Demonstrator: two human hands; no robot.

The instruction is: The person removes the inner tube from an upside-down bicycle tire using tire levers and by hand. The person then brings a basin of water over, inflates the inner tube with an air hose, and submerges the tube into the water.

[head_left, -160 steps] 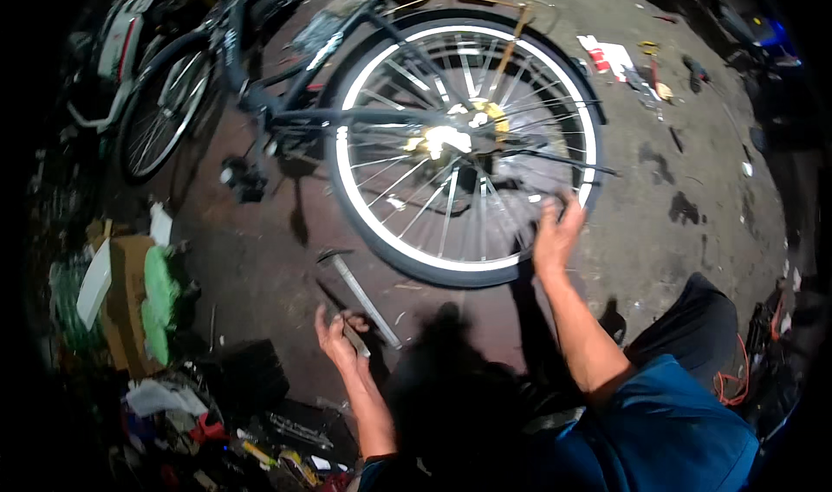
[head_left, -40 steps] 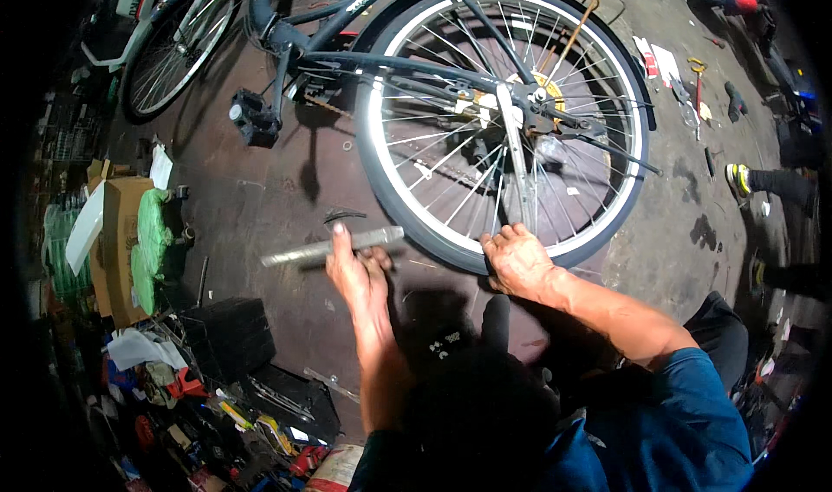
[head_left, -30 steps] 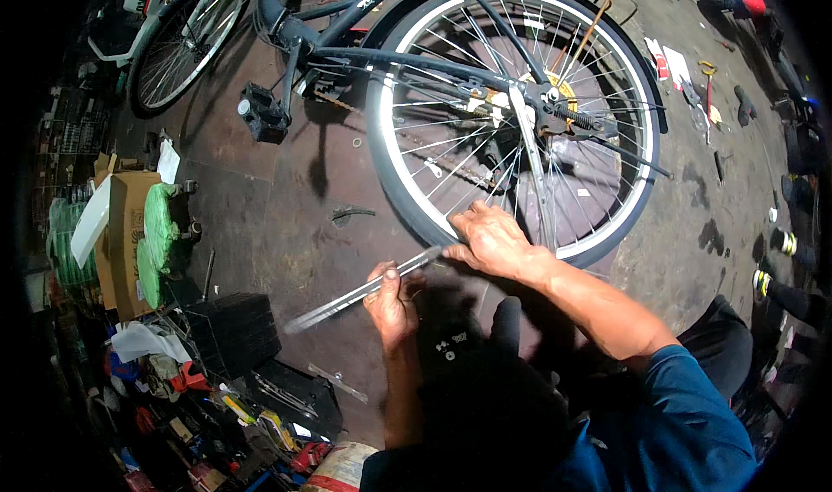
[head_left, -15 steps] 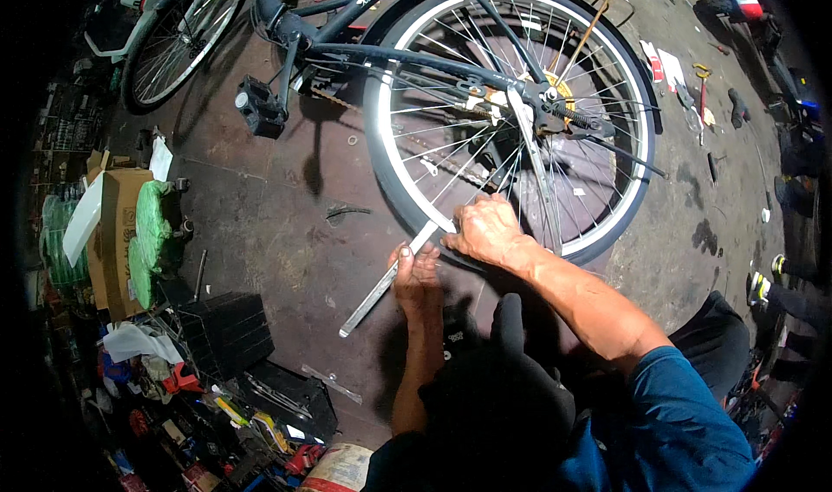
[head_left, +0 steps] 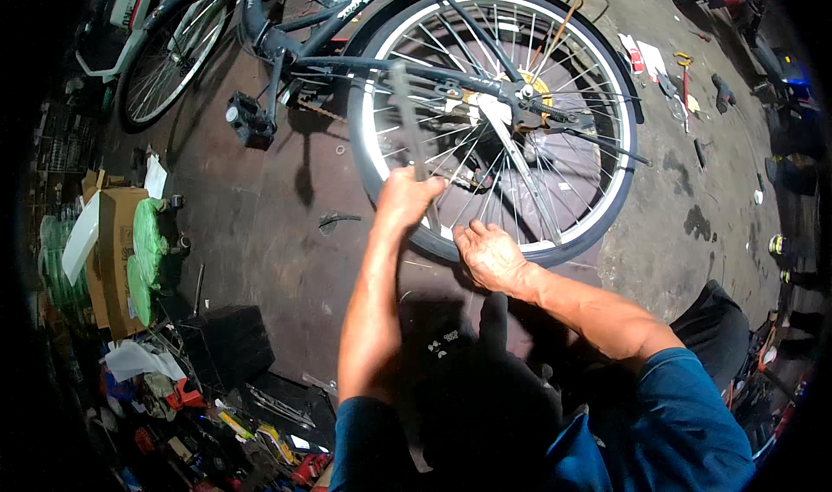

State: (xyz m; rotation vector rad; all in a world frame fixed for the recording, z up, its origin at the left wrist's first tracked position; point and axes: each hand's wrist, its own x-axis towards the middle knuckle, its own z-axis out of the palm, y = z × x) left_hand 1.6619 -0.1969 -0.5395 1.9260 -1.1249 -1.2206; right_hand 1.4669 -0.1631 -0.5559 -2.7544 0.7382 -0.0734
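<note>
Left hand (head_left: 407,204): clamped round grey bar (head_left: 406,115), blurred
Right hand (head_left: 492,256): touching tyre (head_left: 572,251), grip unclear
Frame (head_left: 333,22): white lettering
Carton (head_left: 123,241): contents unclear, green bag (head_left: 145,265) against side

Out to the left of the left hand (head_left: 407,199) spreads scuffed, maroon-brown flooring (head_left: 251,202), and off to the right of the right hand (head_left: 492,256) it's grey concrete (head_left: 650,232), blotched with dark stains (head_left: 698,223)! Light pools around both hands, while the clutter (head_left: 178,447) down to their left sinks into shadow.
</note>
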